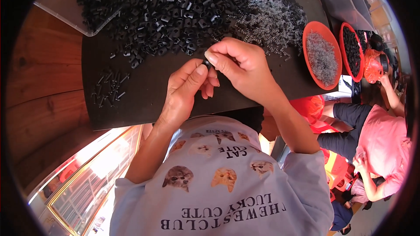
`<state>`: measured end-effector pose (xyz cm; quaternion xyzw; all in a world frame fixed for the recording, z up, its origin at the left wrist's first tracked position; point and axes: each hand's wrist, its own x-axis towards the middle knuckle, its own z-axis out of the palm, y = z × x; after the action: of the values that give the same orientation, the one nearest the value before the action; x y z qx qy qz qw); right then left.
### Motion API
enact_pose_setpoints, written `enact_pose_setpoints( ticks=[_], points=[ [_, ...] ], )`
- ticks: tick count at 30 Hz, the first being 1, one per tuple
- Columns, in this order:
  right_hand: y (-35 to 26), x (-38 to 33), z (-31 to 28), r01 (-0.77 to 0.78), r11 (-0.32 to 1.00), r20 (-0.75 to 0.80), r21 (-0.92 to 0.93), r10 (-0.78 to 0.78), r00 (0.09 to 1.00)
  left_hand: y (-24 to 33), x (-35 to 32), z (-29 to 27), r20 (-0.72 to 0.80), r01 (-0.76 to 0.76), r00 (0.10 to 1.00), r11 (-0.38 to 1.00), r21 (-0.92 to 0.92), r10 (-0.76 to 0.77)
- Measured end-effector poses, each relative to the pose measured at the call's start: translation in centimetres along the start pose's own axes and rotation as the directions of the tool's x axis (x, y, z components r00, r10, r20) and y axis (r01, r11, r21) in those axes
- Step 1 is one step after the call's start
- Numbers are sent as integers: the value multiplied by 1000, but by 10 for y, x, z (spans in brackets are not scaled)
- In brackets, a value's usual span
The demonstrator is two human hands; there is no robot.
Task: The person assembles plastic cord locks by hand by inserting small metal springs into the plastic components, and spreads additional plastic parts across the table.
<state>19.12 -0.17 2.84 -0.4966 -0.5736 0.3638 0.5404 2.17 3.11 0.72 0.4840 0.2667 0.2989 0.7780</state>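
My left hand [186,83] and my right hand [245,63] meet over the near part of the dark table [144,91]. Pinched between their fingertips is a small black plastic piece [207,64], mostly covered by my fingers and thumbs. Just beyond my hands spreads a large heap of small black plastic parts [166,22]. Beside it, beyond my right hand, lies a loose pile of little metal coil springs [271,22].
Several small dark pins [109,88] lie at the table's left. At the right stand an orange-red bowl [318,26] of springs and a red bowl [358,78] of black parts. Clear plastic bins [65,11] sit at the far edges. A person in pink [385,135] sits at the right.
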Motion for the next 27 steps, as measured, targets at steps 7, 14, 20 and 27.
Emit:
enact_pose_setpoints(
  ticks=[7,14,20,27],
  points=[
    [1,-20,0,254,927,20,-275,-259,966,-5,-3,4,2,-24,1000,1000,15,24],
    [-9,-27,-20,288,889,155,-357,-248,956,-5,0,8,11,-140,990,960,244,142],
    [24,22,-68,164,622,92,-766,-147,985,-8,6,6,-11,-86,996,968,234,91],
    [24,42,-51,211,460,251,-862,26,968,-7,4,9,-21,-81,996,968,237,89]
  ],
)
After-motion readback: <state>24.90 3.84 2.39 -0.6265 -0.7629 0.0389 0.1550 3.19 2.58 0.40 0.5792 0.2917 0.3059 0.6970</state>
